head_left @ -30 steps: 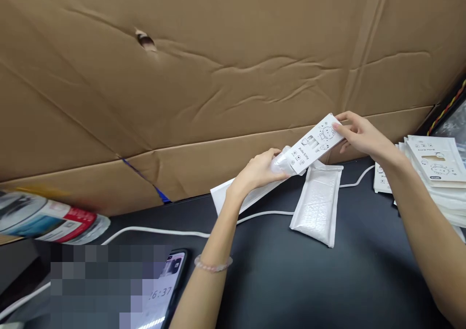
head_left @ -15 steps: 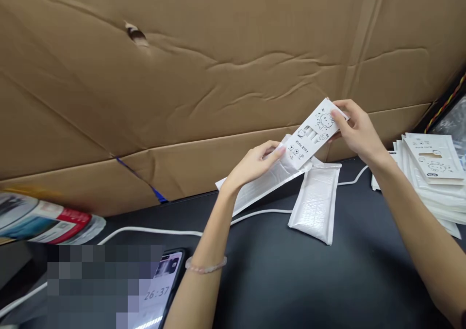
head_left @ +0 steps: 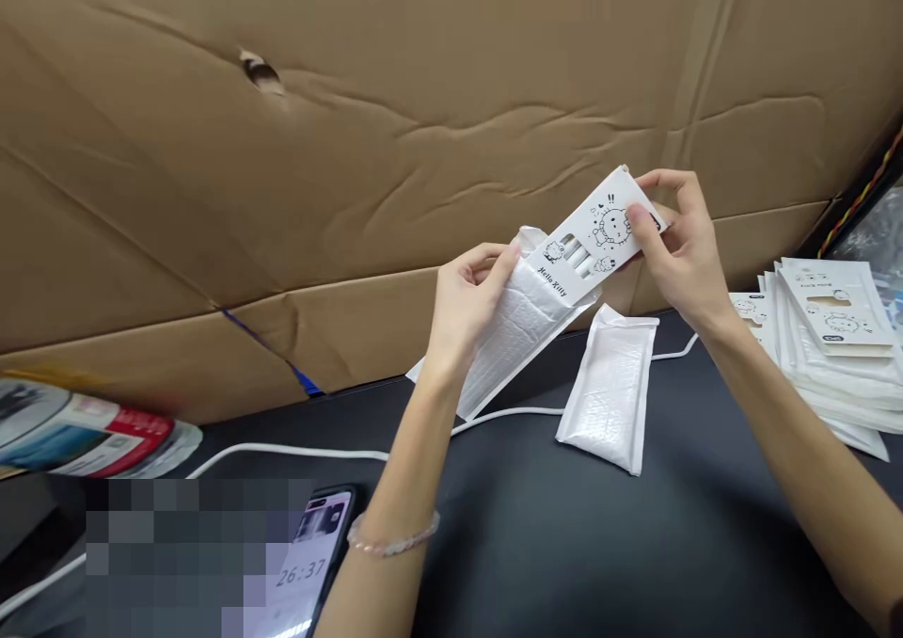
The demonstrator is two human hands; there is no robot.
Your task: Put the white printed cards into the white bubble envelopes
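Observation:
My left hand grips the upper left edge of a white padded envelope, which slants up to the right above the desk. A white Hello Kitty box has its lower end inside the envelope's mouth, and its upper part sticks out. Through its cut-out window, white sticks show. My right hand pinches the box's upper right end, thumb on the printed front. A second padded envelope, puffed and white, lies on the black desk below the box.
Envelopes and flat Hello Kitty boxes are stacked at the right. A cardboard wall stands behind the desk. A white cable crosses the desk. A phone lies lower left, near a red-and-white package.
The box's lower end has gone into the envelope, covering the print below its name. My left hand has moved from the box's lower end to the envelope's edge.

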